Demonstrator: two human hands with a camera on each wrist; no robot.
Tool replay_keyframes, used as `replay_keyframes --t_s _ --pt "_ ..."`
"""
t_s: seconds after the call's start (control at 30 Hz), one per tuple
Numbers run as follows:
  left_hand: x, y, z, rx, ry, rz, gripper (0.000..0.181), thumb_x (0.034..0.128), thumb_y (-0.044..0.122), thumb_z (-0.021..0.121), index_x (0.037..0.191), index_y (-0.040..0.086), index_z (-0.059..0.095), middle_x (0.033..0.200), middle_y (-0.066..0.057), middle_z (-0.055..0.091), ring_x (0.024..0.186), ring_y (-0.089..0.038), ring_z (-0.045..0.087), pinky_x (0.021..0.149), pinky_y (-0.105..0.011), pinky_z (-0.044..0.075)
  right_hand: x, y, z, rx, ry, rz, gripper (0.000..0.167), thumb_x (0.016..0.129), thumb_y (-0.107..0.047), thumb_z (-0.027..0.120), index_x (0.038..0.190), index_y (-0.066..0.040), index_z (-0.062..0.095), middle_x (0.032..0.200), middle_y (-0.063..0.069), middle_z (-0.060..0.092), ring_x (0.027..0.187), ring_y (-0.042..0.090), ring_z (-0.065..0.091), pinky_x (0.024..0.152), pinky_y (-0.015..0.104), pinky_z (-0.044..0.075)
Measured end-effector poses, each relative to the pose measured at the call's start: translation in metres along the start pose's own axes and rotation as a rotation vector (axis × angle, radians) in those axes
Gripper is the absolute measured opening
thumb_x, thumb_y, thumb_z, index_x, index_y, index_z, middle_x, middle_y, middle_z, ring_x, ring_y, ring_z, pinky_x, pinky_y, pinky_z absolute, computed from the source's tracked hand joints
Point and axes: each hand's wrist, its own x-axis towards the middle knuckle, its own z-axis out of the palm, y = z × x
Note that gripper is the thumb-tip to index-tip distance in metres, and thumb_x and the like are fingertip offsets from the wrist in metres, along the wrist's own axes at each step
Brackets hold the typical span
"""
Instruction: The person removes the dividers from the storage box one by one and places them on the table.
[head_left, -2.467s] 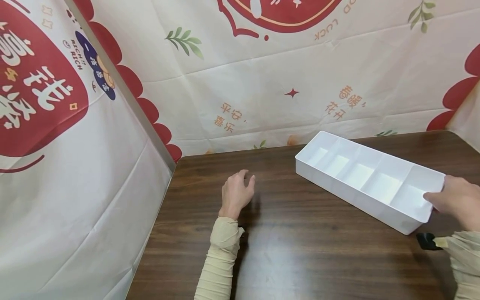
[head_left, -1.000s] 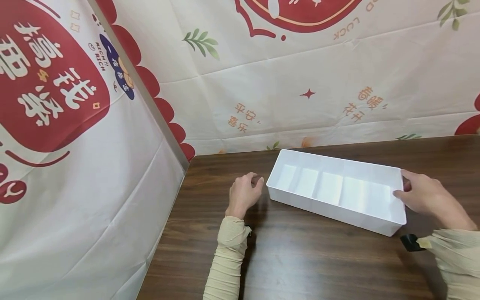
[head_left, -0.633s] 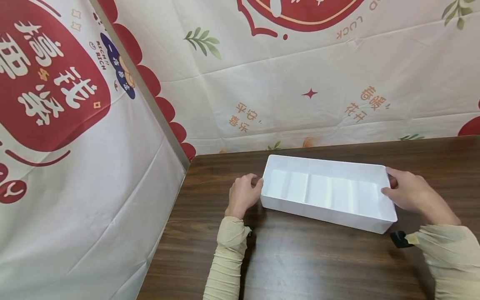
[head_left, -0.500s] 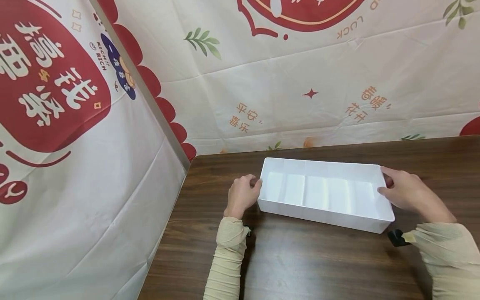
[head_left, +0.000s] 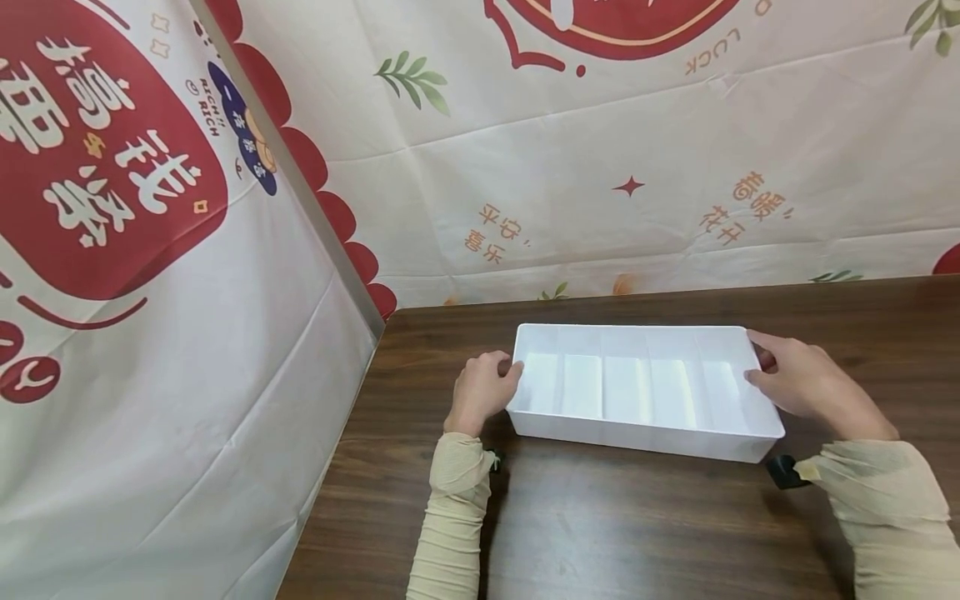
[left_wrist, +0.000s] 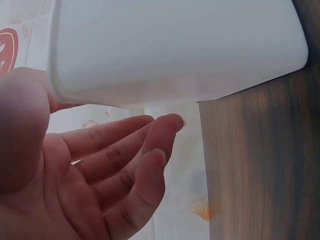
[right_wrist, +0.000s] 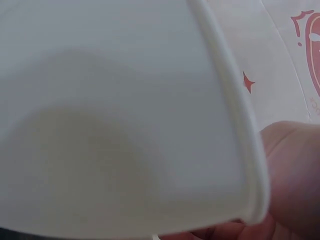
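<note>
A long white plastic divided box [head_left: 637,429], with a row of several compartments, spans the space between my hands over the brown table [head_left: 600,525]. My right hand [head_left: 806,379] grips its right end, thumb over the rim; in the right wrist view the box wall [right_wrist: 125,125] hides most of the fingers. My left hand [head_left: 480,390] is at the left end with its thumb at the rim. In the left wrist view the other fingers [left_wrist: 132,195] are loosely bent, visibly apart from the box. The thumb's tip is hidden behind the rim there. Nothing shows inside the compartments.
A white cloth with red and green prints [head_left: 585,150] hangs behind the table. Another printed cloth [head_left: 225,358] hangs along the left edge. A small black device [head_left: 784,472] sits at the right wrist. Both forearms wear beige sleeves [head_left: 453,508].
My right hand has carried the box leftward and turned it nearly square to me. The box's left end has come to my left hand, which has barely moved. The head view has shifted slightly.
</note>
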Motion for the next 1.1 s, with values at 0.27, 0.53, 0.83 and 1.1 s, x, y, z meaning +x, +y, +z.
replay_keyframes --t_s 0.27,0.53,0.83,1.1 --pt "0.004 -0.004 -0.001 0.002 -0.008 -0.014 0.038 0.0992 0.039 0.056 0.117 0.009 0.071 0.101 -0.006 0.073 0.087 -0.018 0.067 0.077 -0.039 0.053 0.007 0.0 0.002 0.023 0.004 -0.045 0.071 0.092 -0.014 0.067 0.143 0.017 0.029 0.106 0.034 0.057 0.085 0.037 0.057 0.066 0.043 0.051" --pt "0.005 -0.007 -0.002 -0.001 -0.024 -0.041 0.039 0.0988 0.039 0.056 0.119 0.009 0.07 0.104 -0.007 0.073 0.091 -0.02 0.067 0.081 -0.042 0.053 0.002 0.002 -0.004 0.029 -0.038 -0.058 0.071 0.092 -0.017 0.066 0.14 0.021 0.03 0.11 0.038 0.057 0.095 0.048 0.059 0.075 0.057 0.052" --pt "0.006 -0.008 0.0 -0.013 -0.033 -0.033 0.037 0.0991 0.04 0.056 0.113 0.01 0.072 0.098 -0.005 0.072 0.084 -0.019 0.066 0.077 -0.04 0.052 -0.002 -0.004 -0.007 0.016 -0.051 -0.093 0.063 0.09 -0.007 0.065 0.136 0.023 0.036 0.1 0.03 0.063 0.086 0.036 0.062 0.068 0.047 0.054" --pt "0.006 -0.007 -0.002 -0.014 -0.051 -0.031 0.033 0.0988 0.038 0.057 0.099 0.009 0.071 0.081 -0.004 0.066 0.071 -0.018 0.059 0.065 -0.035 0.048 0.0 -0.006 -0.002 0.03 -0.051 -0.113 0.061 0.092 -0.003 0.061 0.139 0.022 0.032 0.101 0.029 0.062 0.084 0.031 0.057 0.066 0.037 0.05"
